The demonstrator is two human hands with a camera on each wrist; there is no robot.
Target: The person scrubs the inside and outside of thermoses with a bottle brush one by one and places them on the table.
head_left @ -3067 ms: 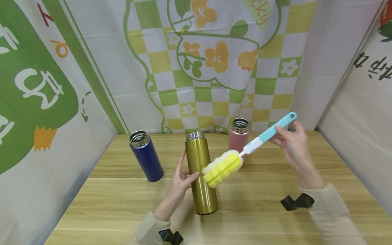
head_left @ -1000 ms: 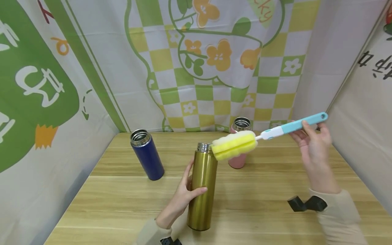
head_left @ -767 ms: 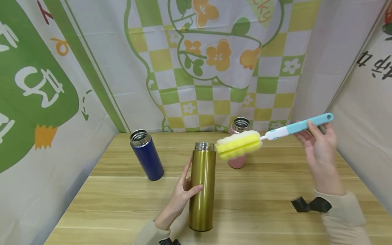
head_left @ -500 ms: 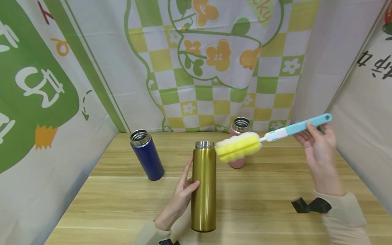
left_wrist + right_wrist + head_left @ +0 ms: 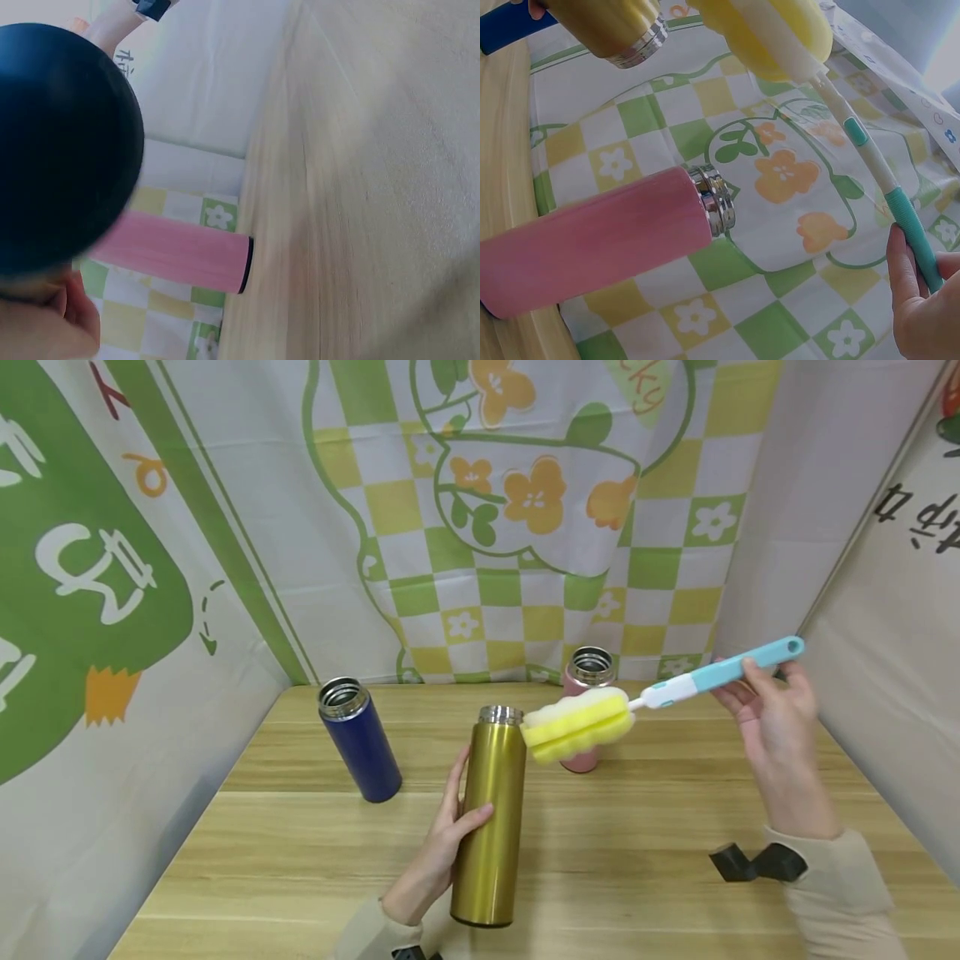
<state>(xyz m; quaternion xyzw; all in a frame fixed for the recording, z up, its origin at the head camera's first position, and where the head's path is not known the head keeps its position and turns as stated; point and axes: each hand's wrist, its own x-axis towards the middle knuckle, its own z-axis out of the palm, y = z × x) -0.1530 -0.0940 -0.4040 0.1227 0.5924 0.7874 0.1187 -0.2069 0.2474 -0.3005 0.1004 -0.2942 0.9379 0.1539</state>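
Shifted right and upward since three seconds ago: brush (image 5: 669, 690), with yellow sponge (image 5: 577, 727) now just beside the steel neck (image 5: 500, 716) of the gold bottle (image 5: 491, 852) instead of across its body. Cannot tell whether touching there or slightly apart. Tipped the other way too since that frame: gold bottle, lower at the centre of the frame, top leaning right rather than left; upright half a second ago, tilted now. Gripped by left hand (image 5: 442, 839), with thumb across the front and fingers round the side; dark base (image 5: 67, 150) lifted off the table (image 5: 300, 860), by the left wrist view. Moved farther right as well: right hand (image 5: 783, 718), pinching the brush's blue handle between thumb and fingers, at the right of the frame. Much as before: blue bottle (image 5: 362, 747), left of centre; pink bottle (image 5: 604, 240), behind the sponge; checked cloth (image 5: 498, 589), across the upper middle.
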